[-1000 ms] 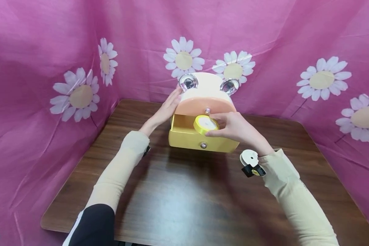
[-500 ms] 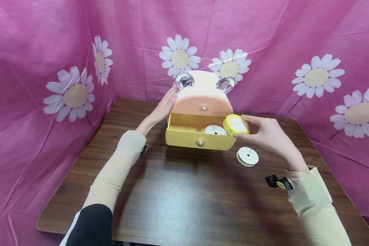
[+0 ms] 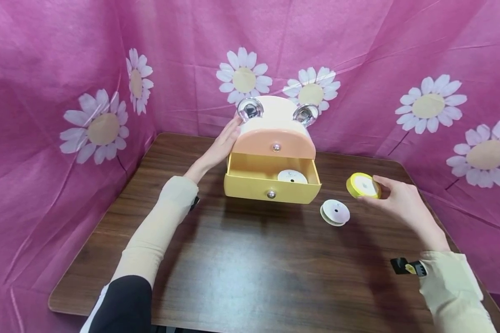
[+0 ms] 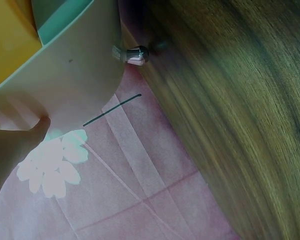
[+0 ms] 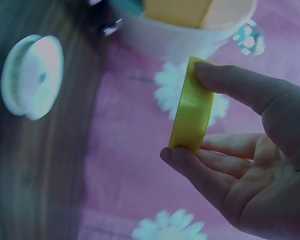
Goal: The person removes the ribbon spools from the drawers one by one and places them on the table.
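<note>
Between thumb and fingers, my right hand (image 3: 404,203) pinches a yellow ribbon spool (image 3: 363,185) above the table, right of the drawer box. The right wrist view shows the ribbon spool (image 5: 191,107) edge-on in that grip. My left hand (image 3: 222,145) rests with fairly straight fingers on the left side of a small drawer box (image 3: 277,111) with two round silver eyes. The box's yellow drawer (image 3: 250,187) is pulled out, and a white spool (image 3: 292,176) lies inside at its right. Another white spool (image 3: 335,212) lies on the table, just right of the drawer.
A brown wooden table (image 3: 233,277) carries everything. Pink cloth (image 3: 358,37) with white daisies hangs behind and at both sides. Above the pulled-out drawer is a pink-orange drawer (image 3: 258,142), pushed in, with a silver knob.
My right hand has carried the yellow ribbon spool from over the open drawer to the right, past the box. The white spools came into fuller view. My left hand stays against the box.
</note>
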The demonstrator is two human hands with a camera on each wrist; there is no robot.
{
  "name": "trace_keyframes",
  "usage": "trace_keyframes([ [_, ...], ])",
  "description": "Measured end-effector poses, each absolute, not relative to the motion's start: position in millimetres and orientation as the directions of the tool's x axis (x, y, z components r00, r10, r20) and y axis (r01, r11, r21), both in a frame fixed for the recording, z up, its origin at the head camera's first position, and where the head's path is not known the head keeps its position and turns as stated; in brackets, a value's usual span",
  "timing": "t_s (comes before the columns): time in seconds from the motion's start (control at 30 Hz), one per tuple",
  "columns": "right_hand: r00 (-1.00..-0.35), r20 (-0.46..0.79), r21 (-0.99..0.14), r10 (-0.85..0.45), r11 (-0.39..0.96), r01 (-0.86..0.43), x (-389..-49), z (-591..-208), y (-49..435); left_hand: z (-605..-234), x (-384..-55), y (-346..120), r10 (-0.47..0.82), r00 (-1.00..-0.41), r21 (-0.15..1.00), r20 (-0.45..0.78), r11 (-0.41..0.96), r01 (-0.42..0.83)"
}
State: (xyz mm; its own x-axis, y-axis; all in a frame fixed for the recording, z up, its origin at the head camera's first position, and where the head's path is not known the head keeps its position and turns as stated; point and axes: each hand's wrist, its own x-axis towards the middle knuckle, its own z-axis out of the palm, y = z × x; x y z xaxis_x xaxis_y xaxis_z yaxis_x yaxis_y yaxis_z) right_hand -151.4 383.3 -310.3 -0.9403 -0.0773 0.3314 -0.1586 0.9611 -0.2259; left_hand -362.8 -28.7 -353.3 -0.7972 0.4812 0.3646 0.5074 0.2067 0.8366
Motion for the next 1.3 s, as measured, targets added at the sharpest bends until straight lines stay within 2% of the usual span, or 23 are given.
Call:
trace_keyframes([
  [0.2, -0.962, 0.269, -0.201, -0.048, 0.974, -0.105, -147.0, -338.4, 412.6, -342.0, -350.9, -29.7, 0.490, -0.796, 0.842, 0.355, 0.202, 0.500],
  [0.43, -0.990, 0.133, -0.224, 0.038, 0.975, 0.007, -140.2, -368.9, 438.2, -355.2, -364.2, -28.1, 0.475, -0.796, 0.833, 0.375, 0.205, 0.515],
  [0.73, -0.996, 0.043, -0.248, 0.077, 0.967, 0.065, -131.4, -400.0, 453.6, -348.5, -356.9, -28.9, 0.498, -0.798, 0.850, 0.339, 0.202, 0.487],
  [0.93, -0.997, 0.012, -0.247, 0.079, 0.966, 0.074, -130.8, -410.7, 459.1, -326.3, -334.8, -32.4, 0.513, -0.792, 0.845, 0.331, 0.213, 0.491],
  [1.07, -0.996, 0.011, -0.244, 0.087, 0.966, 0.081, -133.7, -415.8, 460.3, -325.3, -333.4, -32.7, 0.512, -0.792, 0.843, 0.334, 0.214, 0.494],
  [1.3, -0.996, 0.020, -0.255, 0.088, 0.964, 0.080, -139.9, -421.1, 458.1, -351.4, -360.3, -28.6, 0.496, -0.788, 0.843, 0.364, 0.184, 0.505],
])
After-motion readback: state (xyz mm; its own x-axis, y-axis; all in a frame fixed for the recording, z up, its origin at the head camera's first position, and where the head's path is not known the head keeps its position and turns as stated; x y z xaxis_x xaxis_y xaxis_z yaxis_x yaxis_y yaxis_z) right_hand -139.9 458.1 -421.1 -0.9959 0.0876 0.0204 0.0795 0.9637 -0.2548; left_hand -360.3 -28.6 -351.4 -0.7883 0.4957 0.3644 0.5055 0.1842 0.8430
